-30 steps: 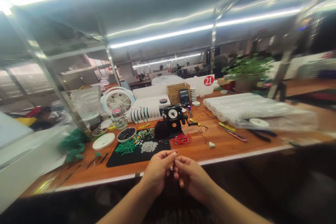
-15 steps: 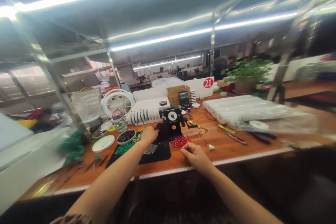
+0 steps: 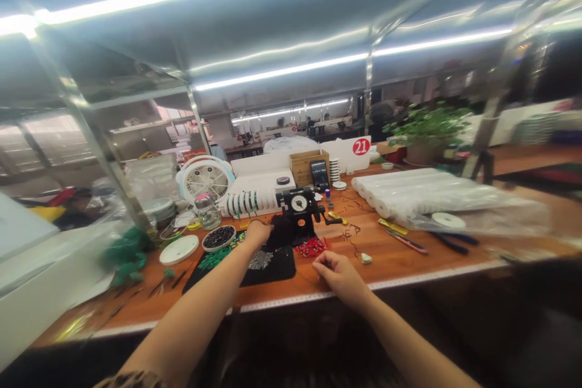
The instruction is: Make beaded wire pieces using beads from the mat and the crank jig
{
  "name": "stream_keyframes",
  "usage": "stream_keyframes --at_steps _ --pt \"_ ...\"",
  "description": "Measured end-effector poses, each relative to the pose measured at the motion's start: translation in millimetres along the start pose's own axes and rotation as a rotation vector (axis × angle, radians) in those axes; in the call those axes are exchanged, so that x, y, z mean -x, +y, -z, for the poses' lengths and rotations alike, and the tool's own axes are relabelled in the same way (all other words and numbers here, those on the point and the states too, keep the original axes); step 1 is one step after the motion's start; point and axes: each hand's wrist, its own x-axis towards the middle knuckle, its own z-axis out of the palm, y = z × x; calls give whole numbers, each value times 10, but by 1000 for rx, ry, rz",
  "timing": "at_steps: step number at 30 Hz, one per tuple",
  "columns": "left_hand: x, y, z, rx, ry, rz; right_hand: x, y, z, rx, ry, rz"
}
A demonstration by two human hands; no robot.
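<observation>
My left hand (image 3: 258,233) reaches to the left front of a black hand-crank winder (image 3: 300,203) with a round dial. Its fingers are closed over the dark area there, and whatever they hold is hidden. White discs (image 3: 250,200) sit in a row along the winder's shaft, with dark green showing between them. My right hand (image 3: 336,271) is pinched shut above the table's front, beside a pile of red pieces (image 3: 311,247); anything in the pinch is too small to make out. Silver pieces (image 3: 260,260) and green pieces (image 3: 214,259) lie on a black mat (image 3: 273,274) below my left forearm.
A dish of black beads (image 3: 219,237) and a white lid (image 3: 179,249) lie left, before a fan (image 3: 208,179) and glass jar (image 3: 208,215). Wrapped white rolls (image 3: 418,188), cutters (image 3: 404,239) and black-handled pliers (image 3: 450,242) are right. A cardboard box (image 3: 302,168) stands behind.
Both hands stay almost where they were, with my right fingers still pinched. The view has shifted very slightly; nothing else visibly differs.
</observation>
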Motion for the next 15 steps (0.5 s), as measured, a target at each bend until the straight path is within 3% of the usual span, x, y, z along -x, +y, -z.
stream_keyframes --at_steps 7,15 --pt "561 -152 -59 289 -34 45 -25 17 -20 -33 -95 -31" --pt "305 -83 81 257 149 -74 -5 20 -34 11 -91 -36"
